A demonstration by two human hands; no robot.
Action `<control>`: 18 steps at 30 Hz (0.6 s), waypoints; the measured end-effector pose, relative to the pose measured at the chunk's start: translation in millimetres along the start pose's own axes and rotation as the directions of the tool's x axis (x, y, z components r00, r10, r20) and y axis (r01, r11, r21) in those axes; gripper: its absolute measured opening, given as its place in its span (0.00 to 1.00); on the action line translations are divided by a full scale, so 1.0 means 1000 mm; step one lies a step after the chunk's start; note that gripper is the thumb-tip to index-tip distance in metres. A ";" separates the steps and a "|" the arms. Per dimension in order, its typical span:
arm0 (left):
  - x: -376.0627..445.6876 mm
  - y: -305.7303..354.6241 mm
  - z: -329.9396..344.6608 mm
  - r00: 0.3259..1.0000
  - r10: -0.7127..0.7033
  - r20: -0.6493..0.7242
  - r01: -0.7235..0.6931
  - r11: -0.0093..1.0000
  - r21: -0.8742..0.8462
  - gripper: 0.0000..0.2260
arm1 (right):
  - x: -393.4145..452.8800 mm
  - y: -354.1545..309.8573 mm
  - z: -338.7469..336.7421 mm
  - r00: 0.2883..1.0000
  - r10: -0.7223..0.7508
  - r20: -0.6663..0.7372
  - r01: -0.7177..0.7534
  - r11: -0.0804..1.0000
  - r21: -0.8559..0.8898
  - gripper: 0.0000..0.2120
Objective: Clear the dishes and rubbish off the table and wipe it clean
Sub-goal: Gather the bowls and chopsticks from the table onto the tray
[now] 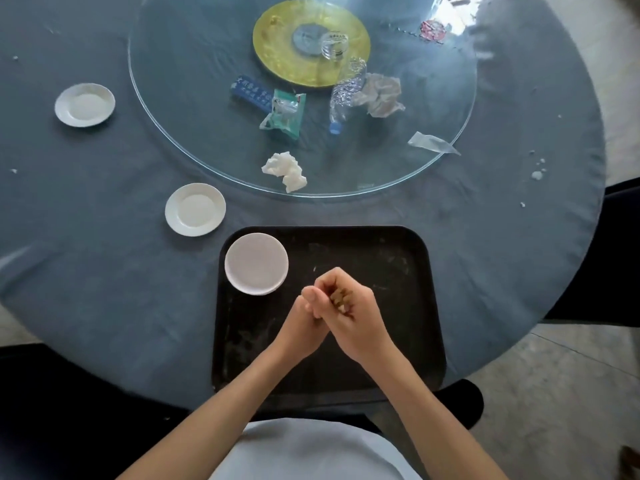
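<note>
- My left hand (306,315) and right hand (349,306) are pressed together over the black tray (398,258), curled around small brown bits I can't identify.
- A stack of white plates (256,263) sits on the tray at 10 o'clock from my hands.
- Two more plates (195,209) (85,105) lie on the cloth toward 10 o'clock.
- At 12 o'clock, the glass turntable (166,109) carries a tissue (284,170), a crushed bottle (344,95) and wrappers (284,114).

Restaurant dining room, round table (104,306) under grey cloth, glass lazy Susan (194,140), black serving tray (398,341), small white plates (195,209), scattered rubbish
</note>
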State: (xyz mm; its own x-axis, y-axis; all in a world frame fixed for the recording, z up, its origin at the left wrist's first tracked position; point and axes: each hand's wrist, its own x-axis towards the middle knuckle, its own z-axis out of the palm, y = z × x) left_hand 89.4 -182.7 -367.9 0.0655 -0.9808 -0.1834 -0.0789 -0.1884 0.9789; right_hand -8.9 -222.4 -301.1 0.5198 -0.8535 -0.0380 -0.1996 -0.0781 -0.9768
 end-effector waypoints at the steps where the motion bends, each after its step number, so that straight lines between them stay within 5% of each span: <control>1: 0.001 -0.009 0.007 0.999 -0.033 -0.041 0.032 0.999 -0.029 0.12 | -0.002 0.006 0.001 1.000 0.019 0.001 -0.018 1.000 -0.016 0.18; 4: 0.002 -0.027 0.023 0.963 -0.043 -0.265 0.028 0.998 -0.059 0.15 | -0.004 0.014 0.005 0.997 0.079 0.018 -0.078 0.996 -0.048 0.16; 7: 0.005 -0.016 0.026 0.975 -0.131 -0.177 0.129 0.991 -0.022 0.09 | 0.003 0.016 0.004 0.994 0.107 -0.003 -0.107 0.994 -0.037 0.18; 12: 0.005 -0.006 0.020 0.994 0.038 -0.100 -0.029 0.996 0.087 0.02 | 0.023 0.003 -0.015 0.963 0.234 -0.131 -0.217 0.967 0.132 0.23; 16: -0.017 -0.008 0.028 0.992 -0.054 -0.114 0.070 0.988 0.138 0.05 | 0.050 0.013 -0.023 0.791 0.606 -0.089 -0.536 0.755 0.378 0.18; 18: -0.024 -0.022 0.037 0.965 -0.202 -0.165 0.227 0.961 0.155 0.04 | 0.059 0.030 -0.015 0.696 0.718 -0.004 -0.681 0.662 0.311 0.13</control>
State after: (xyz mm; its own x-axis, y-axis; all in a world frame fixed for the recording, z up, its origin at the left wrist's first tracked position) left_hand 52.9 -157.3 -388.2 0.2437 -0.9007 -0.3597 -0.2151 -0.4119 0.8855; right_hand 3.3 -282.6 -329.9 0.2148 -0.6524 -0.7268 -0.2277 0.6902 -0.6868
